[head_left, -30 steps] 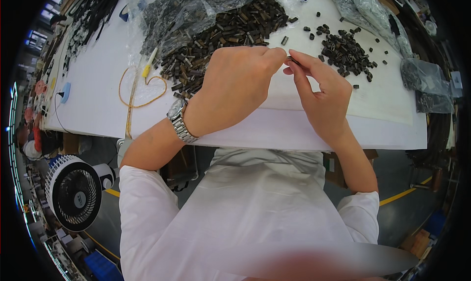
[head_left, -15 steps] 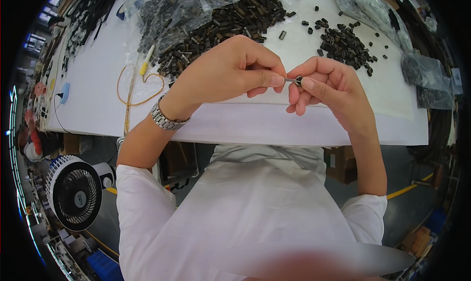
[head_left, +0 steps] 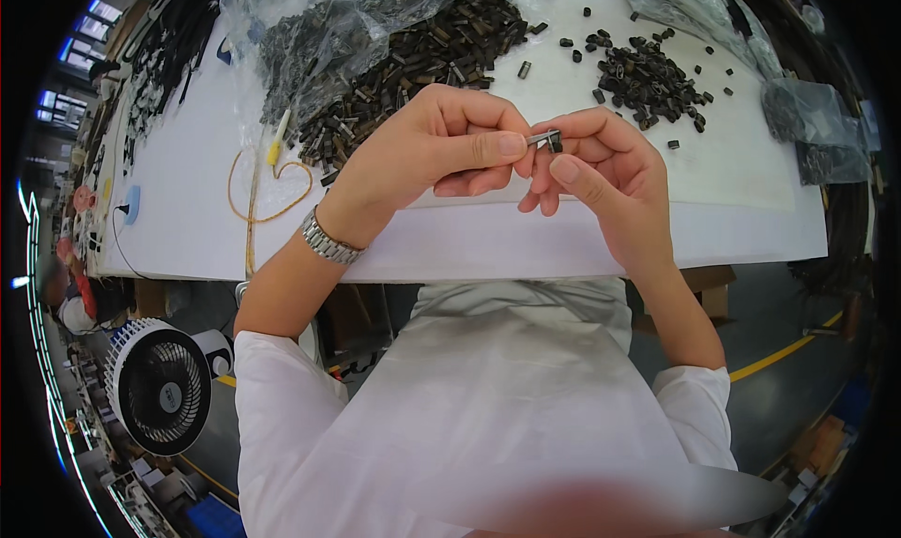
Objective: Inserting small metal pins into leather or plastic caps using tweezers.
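Observation:
My left hand (head_left: pixel 450 148), with a steel-banded watch (head_left: pixel 327 239) on its wrist, is closed in a pinch on a thin metal piece (head_left: pixel 538 138). Its exact kind cannot be made out. At the metal piece's end sits a small black ring (head_left: pixel 555 143), within the curled fingers of my right hand (head_left: pixel 601 158). The right index finger lies along the ring; the right thumb tip is just below it, a little apart. Both hands are raised over the table's near part. Beyond them lie a heap of dark short tubes (head_left: pixel 441 50) and a smaller pile of black rings (head_left: pixel 648 78).
Clear plastic film (head_left: pixel 328 22) partly covers the large heap. A yellow-and-white pen-like tool (head_left: pixel 278 139) and a looped tan cord (head_left: pixel 269 219) lie left on the white table (head_left: pixel 732 219). Plastic bags (head_left: pixel 826 144) rest at the right edge. A fan (head_left: pixel 164 388) stands lower left.
Both hands have shifted slightly left in the view, and the right has risen a little. The metal piece now tilts upward; the right thumb has slid down off the ring.

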Available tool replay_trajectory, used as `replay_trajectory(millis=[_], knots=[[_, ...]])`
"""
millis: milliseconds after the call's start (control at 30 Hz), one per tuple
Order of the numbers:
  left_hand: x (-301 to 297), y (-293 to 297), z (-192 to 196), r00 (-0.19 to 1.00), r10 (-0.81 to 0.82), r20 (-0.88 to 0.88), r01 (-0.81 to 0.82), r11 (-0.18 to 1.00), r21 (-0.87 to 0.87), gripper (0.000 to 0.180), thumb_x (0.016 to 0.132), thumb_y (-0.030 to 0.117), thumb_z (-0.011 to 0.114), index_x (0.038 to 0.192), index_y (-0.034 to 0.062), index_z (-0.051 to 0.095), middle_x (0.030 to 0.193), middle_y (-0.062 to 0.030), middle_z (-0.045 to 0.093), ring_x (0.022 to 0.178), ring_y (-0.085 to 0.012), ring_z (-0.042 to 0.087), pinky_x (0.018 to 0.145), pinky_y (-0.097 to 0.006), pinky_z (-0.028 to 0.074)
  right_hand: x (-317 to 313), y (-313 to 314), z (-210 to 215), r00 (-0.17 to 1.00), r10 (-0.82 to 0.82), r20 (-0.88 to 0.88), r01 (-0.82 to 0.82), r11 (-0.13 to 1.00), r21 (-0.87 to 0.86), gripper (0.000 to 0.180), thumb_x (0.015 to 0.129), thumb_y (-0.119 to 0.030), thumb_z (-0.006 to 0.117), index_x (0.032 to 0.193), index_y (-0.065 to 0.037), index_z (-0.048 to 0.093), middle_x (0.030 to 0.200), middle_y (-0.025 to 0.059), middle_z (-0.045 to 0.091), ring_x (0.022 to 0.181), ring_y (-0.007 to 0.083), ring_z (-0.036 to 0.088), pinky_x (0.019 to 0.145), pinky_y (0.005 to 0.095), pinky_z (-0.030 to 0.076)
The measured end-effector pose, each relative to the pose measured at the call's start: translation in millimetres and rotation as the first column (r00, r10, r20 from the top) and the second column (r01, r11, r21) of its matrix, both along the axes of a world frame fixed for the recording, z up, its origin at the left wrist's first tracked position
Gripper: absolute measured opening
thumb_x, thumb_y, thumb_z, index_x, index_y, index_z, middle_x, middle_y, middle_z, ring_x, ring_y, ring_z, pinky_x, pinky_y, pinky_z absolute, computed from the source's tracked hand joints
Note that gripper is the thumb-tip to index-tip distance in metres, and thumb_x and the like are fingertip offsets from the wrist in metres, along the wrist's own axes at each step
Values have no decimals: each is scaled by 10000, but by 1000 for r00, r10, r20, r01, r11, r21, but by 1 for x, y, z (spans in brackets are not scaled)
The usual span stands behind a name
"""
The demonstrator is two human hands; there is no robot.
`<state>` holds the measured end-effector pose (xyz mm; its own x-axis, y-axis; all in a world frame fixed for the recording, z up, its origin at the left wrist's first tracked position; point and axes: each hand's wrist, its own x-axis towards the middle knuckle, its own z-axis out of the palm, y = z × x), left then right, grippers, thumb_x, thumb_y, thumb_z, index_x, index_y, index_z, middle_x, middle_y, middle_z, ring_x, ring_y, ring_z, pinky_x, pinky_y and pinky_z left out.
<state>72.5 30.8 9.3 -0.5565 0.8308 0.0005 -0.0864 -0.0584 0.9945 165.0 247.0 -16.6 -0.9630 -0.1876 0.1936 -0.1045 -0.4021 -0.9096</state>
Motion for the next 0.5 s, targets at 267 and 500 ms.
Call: replay_trajectory(millis=[267, 500], knots=[[12, 5, 4, 879, 85, -470, -166, 977, -134, 136, 1017, 144, 694, 984, 28, 758, 658, 0, 625, 532, -22, 481, 486, -218, 338, 12, -3, 8, 923, -309, -230, 384, 786, 485, 112, 1010, -14, 679, 1085, 69, 688, 877, 116, 787, 768, 159, 764, 713, 253, 596], [16, 3, 10, 833, 47, -551, -153, 977, -148, 131, 1000, 138, 708, 950, 26, 754, 625, -15, 616, 528, -36, 508, 484, -230, 359, 13, 2, 9, 974, -215, -74, 226, 876, 425, 68, 1005, 5, 670, 1049, 58, 672, 857, 119, 778, 744, 158, 759, 709, 255, 596]])
